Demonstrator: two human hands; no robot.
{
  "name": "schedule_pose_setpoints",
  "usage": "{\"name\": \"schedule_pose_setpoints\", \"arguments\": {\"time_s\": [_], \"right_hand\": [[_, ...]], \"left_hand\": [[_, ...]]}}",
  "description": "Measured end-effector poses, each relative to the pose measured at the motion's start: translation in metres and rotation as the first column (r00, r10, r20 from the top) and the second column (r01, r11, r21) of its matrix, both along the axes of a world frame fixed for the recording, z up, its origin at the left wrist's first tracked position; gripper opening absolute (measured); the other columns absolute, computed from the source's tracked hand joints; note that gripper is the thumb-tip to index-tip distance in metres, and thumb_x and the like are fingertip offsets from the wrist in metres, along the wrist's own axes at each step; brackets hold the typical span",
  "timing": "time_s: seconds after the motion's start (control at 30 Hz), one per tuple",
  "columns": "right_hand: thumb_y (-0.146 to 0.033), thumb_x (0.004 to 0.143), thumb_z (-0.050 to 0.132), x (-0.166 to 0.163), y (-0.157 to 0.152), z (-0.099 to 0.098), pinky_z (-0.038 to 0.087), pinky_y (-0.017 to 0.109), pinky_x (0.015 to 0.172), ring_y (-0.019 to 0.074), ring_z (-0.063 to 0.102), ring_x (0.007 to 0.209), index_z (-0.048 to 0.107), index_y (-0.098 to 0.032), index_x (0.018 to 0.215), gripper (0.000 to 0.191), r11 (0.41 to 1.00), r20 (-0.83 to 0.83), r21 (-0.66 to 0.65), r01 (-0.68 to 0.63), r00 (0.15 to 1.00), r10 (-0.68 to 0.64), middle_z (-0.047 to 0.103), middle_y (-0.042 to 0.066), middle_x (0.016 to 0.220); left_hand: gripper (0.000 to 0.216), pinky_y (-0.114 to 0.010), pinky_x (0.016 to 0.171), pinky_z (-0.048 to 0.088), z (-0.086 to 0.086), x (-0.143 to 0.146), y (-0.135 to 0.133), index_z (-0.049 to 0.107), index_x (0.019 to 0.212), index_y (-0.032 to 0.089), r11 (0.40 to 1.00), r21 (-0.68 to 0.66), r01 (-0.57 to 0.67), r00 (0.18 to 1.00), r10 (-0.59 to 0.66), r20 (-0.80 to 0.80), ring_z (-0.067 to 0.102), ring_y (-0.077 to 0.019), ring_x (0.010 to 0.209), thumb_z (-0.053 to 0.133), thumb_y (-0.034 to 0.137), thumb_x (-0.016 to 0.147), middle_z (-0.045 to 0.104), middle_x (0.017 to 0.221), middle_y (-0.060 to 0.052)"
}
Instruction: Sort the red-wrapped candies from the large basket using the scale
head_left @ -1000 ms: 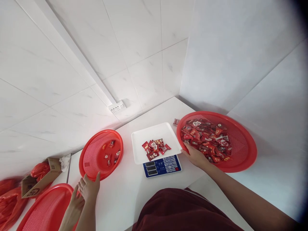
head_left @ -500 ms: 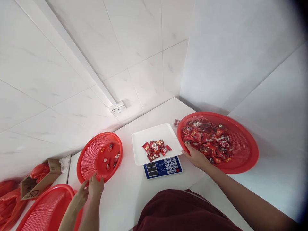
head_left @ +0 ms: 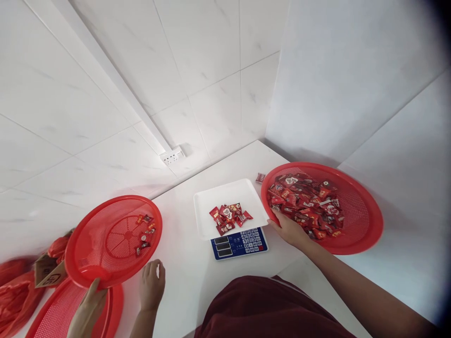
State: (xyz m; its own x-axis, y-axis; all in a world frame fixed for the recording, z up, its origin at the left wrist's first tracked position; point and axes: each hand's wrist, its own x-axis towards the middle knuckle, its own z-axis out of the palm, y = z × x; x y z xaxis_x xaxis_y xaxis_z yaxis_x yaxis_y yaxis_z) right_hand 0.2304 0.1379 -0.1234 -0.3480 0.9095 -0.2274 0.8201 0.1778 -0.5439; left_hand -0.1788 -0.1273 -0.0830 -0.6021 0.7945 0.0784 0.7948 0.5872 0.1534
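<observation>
My right hand (head_left: pixel 287 228) grips the near-left rim of a large red basket (head_left: pixel 366 234) full of red wrapped candies (head_left: pixel 306 204). To its left a blue scale (head_left: pixel 238 242) carries a white tray (head_left: pixel 211 206) with a small heap of candies (head_left: pixel 229 217). My left hand (head_left: pixel 151 284) lies open on the white table, just right of a smaller red basket (head_left: pixel 102 244). That basket is tilted, with a few candies (head_left: pixel 144 232) in it. Another person's hand (head_left: pixel 88 307) holds its near rim.
A third red basket (head_left: pixel 52 314) lies under the tilted one at the bottom left. Beside it are a cardboard box (head_left: pixel 47 272) and red bags (head_left: pixel 14 295). One loose candy (head_left: pixel 260 177) lies behind the tray. A wall socket (head_left: pixel 171 155) sits in the tiled wall.
The smaller basket has been lifted, tilted and carried left over the third basket by the other hand. My left hand came off its rim. My right hand stayed put.
</observation>
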Motion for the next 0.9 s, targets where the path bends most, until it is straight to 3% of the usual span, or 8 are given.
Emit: {"name": "schedule_pose_setpoints", "arguments": {"time_s": [0.1, 0.23, 0.3, 0.43, 0.5, 0.6, 0.7, 0.9], "right_hand": [[-0.042, 0.088, 0.035, 0.001, 0.0, -0.002, 0.041, 0.04, 0.096, 0.0283, 0.048, 0.12, 0.037, -0.012, 0.135, 0.056, 1.0, -0.014, 0.005, -0.004, 1.0, 0.004, 0.048, 0.015, 0.134], [-0.042, 0.088, 0.035, 0.001, 0.0, -0.002, 0.042, 0.039, 0.095, 0.0277, 0.049, 0.119, 0.037, -0.013, 0.135, 0.055, 1.0, -0.021, 0.004, 0.002, 1.0, -0.002, 0.049, 0.014, 0.133], [-0.042, 0.088, 0.035, 0.0, 0.0, -0.001, 0.043, 0.038, 0.093, 0.0274, 0.05, 0.118, 0.038, -0.015, 0.134, 0.054, 1.0, -0.02, 0.004, 0.011, 1.0, -0.011, 0.051, 0.014, 0.131], [-0.042, 0.088, 0.035, 0.0, 0.0, 0.002, 0.042, 0.038, 0.094, 0.0271, 0.05, 0.119, 0.039, -0.014, 0.134, 0.054, 1.0, -0.019, -0.002, 0.009, 1.0, -0.009, 0.051, 0.014, 0.132], [-0.042, 0.088, 0.034, 0.0, 0.0, 0.004, 0.041, 0.038, 0.096, 0.0268, 0.048, 0.12, 0.038, -0.013, 0.134, 0.055, 1.0, -0.016, -0.008, 0.004, 1.0, -0.004, 0.049, 0.013, 0.133], [-0.042, 0.087, 0.034, 0.0, 0.0, 0.007, 0.042, 0.038, 0.094, 0.0275, 0.049, 0.12, 0.037, -0.014, 0.135, 0.055, 1.0, -0.009, -0.023, 0.003, 1.0, -0.003, 0.048, 0.013, 0.134], [-0.041, 0.087, 0.035, 0.0, 0.0, 0.007, 0.044, 0.039, 0.092, 0.0285, 0.051, 0.117, 0.037, -0.014, 0.135, 0.055, 1.0, -0.002, -0.028, 0.008, 1.0, -0.008, 0.049, 0.014, 0.133], [-0.04, 0.087, 0.035, 0.0, 0.0, 0.004, 0.043, 0.038, 0.094, 0.0277, 0.05, 0.119, 0.038, -0.014, 0.134, 0.054, 1.0, -0.016, -0.001, -0.002, 1.0, 0.002, 0.05, 0.013, 0.132]], "left_hand": [[0.039, -0.039, 0.09, 0.041, -0.005, 0.007, -0.022, 0.058, 0.095, 0.012, 1.0, -0.017, -0.008, 0.994, 0.006, -0.114, 0.056, -0.0271, 0.095, 0.032, 0.037, 0.082, 0.062, 0.098, -0.018], [0.055, -0.047, 0.099, 0.032, -0.009, -0.001, -0.054, 0.043, 0.125, 0.006, 0.969, -0.04, -0.245, 0.938, 0.226, -0.263, 0.039, -0.0349, 0.123, 0.028, 0.037, 0.082, 0.043, 0.13, -0.023], [0.063, -0.051, 0.103, 0.026, -0.01, -0.009, -0.066, 0.031, 0.133, 0.004, 0.912, -0.08, -0.402, 0.893, 0.371, -0.253, 0.027, -0.0375, 0.131, 0.028, 0.038, 0.081, 0.033, 0.138, -0.025], [0.071, -0.056, 0.101, 0.028, -0.008, -0.029, -0.079, 0.018, 0.139, 0.013, 0.687, -0.157, -0.709, 0.704, 0.702, -0.108, 0.024, -0.035, 0.134, 0.028, 0.045, 0.077, 0.027, 0.146, -0.019], [0.07, -0.059, 0.094, 0.034, -0.002, -0.038, -0.081, 0.016, 0.14, 0.02, 0.643, -0.162, -0.748, 0.659, 0.748, -0.072, 0.029, -0.0346, 0.132, 0.028, 0.045, 0.075, 0.028, 0.147, -0.014], [0.073, -0.061, 0.081, 0.042, 0.011, -0.049, -0.079, 0.024, 0.138, 0.01, 0.621, -0.173, -0.765, 0.638, 0.766, -0.072, 0.04, -0.0426, 0.122, 0.032, 0.045, 0.074, 0.04, 0.137, -0.024], [0.065, -0.058, 0.077, 0.045, 0.023, -0.058, -0.073, 0.042, 0.127, 0.001, 0.644, -0.319, -0.695, 0.684, 0.729, -0.016, 0.049, -0.0463, 0.11, 0.035, 0.039, 0.075, 0.055, 0.116, -0.03], [0.057, -0.042, 0.093, 0.042, 0.011, -0.047, -0.039, 0.044, 0.126, 0.001, 0.86, -0.328, -0.391, 0.883, 0.451, 0.132, 0.05, -0.0332, 0.115, 0.037, 0.033, 0.08, 0.054, 0.124, -0.022]]}}
